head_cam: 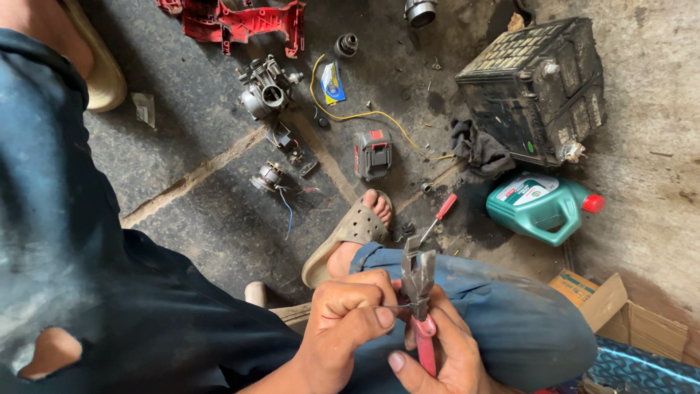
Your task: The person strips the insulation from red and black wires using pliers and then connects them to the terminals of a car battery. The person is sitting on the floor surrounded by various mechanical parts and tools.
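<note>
- Pliers: grey steel head with red-sleeved handles; held nearly upright above the knee, nose pointing away from the person, jaws closed or almost so; the handles run down into the right hand, the head standing clear above the fingers
- Thin wire: a short, fine strand, pale and hard to make out; it runs roughly level from the left fingertips to the pliers, meeting them near the pivot

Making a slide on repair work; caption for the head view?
Right hand grips red-handled pliers on a thin wire pinched by left hand, above a littered floor.
</note>
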